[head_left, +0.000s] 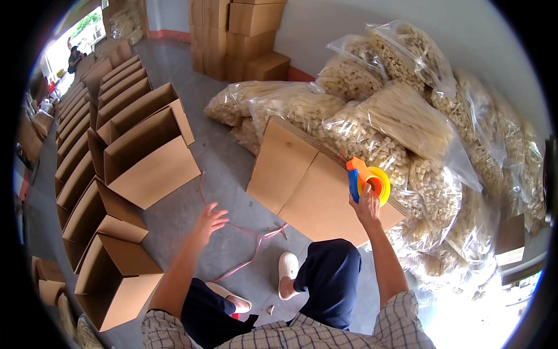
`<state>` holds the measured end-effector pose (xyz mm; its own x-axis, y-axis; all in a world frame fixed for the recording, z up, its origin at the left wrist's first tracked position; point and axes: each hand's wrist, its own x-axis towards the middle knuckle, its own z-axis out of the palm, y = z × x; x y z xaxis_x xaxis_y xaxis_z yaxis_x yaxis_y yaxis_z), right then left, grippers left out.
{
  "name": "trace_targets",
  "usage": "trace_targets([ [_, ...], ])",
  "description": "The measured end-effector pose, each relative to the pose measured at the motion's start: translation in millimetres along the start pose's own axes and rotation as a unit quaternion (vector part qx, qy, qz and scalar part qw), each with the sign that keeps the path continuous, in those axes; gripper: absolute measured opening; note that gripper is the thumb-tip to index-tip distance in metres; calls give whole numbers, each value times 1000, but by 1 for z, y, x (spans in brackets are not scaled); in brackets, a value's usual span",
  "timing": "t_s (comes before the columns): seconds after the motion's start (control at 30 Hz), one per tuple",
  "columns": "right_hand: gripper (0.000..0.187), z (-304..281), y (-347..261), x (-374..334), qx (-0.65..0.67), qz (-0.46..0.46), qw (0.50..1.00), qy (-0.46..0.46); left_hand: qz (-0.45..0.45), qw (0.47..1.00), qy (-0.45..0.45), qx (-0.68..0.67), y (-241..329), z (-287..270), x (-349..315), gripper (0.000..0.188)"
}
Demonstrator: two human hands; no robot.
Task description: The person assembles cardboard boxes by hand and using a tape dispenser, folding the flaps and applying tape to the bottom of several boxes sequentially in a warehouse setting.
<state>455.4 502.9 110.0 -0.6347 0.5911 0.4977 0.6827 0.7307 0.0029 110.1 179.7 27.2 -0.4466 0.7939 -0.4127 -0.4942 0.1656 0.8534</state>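
My right hand (366, 207) grips a tape dispenser (368, 178) with an orange body, a blue part at its front and a yellow ring around the roll. It is over a stack of flattened cardboard boxes (299, 183) that leans on filled plastic bags. My left hand (208, 224) is in the air above the floor, fingers apart and holding nothing. To its left stand rows of open cardboard boxes; the nearest large one (157, 171) has its opening facing up and away from me.
Clear bags (401, 125) of pale, small pieces are heaped along the right wall. Closed cartons (253, 41) are stacked at the back. Pink strapping (254, 251) lies loose on the grey floor near my feet. A person (75, 58) is far off at the left doorway.
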Motion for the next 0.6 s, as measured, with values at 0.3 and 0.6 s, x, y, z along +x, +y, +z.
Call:
trace_targets([
  [0.3,55,-38,-18,-7,12,77,997,-25,379,811,-127,427,31,210,26,63],
  [0.6,66,-90,-71,-52,48,70,990,-113,410,579,-75,701,21,266,38,61],
])
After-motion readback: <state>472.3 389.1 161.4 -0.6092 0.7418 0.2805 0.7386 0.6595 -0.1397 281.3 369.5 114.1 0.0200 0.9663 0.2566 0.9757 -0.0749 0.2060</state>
